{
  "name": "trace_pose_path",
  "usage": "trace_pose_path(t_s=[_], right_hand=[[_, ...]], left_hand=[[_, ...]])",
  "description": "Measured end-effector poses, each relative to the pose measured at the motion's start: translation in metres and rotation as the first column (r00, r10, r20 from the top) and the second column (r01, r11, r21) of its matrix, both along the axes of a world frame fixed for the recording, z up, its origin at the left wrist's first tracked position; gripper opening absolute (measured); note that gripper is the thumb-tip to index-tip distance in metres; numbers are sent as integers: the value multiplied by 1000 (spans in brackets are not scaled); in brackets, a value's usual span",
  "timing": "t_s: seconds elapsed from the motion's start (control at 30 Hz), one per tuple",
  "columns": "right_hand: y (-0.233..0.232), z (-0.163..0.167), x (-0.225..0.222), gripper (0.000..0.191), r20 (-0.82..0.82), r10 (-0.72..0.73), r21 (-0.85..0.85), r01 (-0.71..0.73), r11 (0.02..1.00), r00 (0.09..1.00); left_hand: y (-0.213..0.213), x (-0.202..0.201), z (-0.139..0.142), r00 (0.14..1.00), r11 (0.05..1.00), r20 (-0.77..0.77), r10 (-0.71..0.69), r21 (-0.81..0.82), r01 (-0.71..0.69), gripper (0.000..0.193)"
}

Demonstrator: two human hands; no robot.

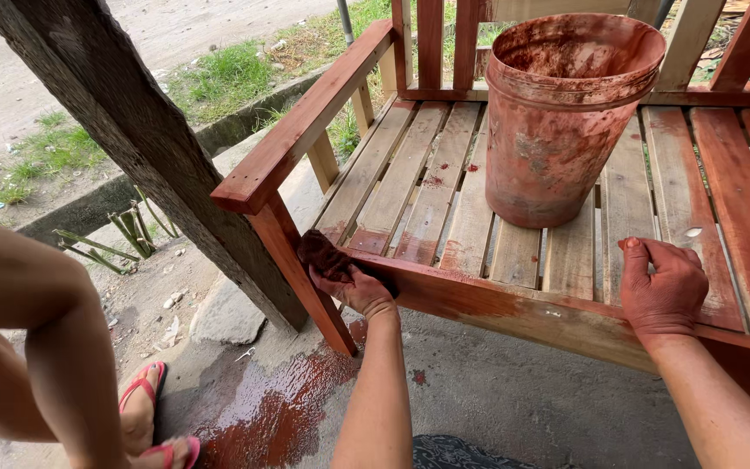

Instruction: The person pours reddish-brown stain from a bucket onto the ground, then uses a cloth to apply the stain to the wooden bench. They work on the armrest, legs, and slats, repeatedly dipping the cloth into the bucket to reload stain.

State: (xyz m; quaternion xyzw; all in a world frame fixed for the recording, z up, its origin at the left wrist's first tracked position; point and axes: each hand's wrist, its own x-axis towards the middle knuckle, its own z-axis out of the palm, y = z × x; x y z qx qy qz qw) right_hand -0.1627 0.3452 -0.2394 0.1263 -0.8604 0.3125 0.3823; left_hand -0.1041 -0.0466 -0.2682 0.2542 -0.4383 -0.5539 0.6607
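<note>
the left hand (353, 287) has its fingers clenched around a dark stained rag (323, 254), pressing it against the front corner of the wooden bench (444, 187) where the seat rail meets the armrest post. the right hand (663, 288) rests on the front edge of the seat slats, fingers curled over the rail and grasping nothing else. a stain-smeared bucket (562, 117) stands upright on the slats behind and between both hands, and red-brown liquid (275, 408) is pooled on the concrete floor below the corner.
</note>
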Motion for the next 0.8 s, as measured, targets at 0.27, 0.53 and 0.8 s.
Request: trace_pose_path(t_s=[0.27,0.53,0.8], right_hand=[[3,-13,-10,29,-18,-69,70,70,995,997],[9,-16,-13,31,0,-89,65,89,994,996],[3,-7,-9,39,-11,-131,110,132,985,991]], left_hand=[[230,28,-43,893,817,-147,-425,363,449,94],[156,7,-32,968,919,-103,-231,304,251,85],[-24,11,-26,889,870,-441,-124,383,311,64]])
